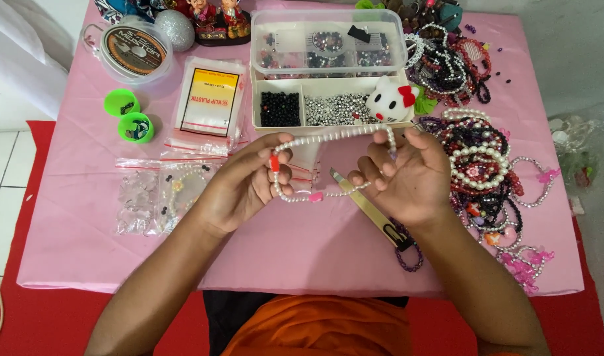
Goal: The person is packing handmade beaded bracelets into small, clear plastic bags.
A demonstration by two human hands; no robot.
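The head view is looking straight down on a low table [71, 250] under a pink cloth, its near edge running just above the person's orange lap and red floor showing past both side edges. The left hand [246, 181] is curling its fingers [275, 173] around one end of a pearl strand [328, 135], pinching it by a red bead; the right hand [407, 175] is gripping the other end with bent fingers, so the strand is hanging as a loop between the two hands, above the cloth and just in front of the bead box [328, 109]. A pink bead on the lower run is sitting between the hands. A cutter [368, 207] is lying slanted on the cloth under the right hand. A heap of bracelets [480, 158] is crowding the right side almost to the table's edge, leaving little room there. On the left, plastic bags [160, 191] and two green caps [127, 115] are taking up the space, with a cord spool [133, 49] near the far corner. The open stretch of cloth is lying between the wrists and the near edge
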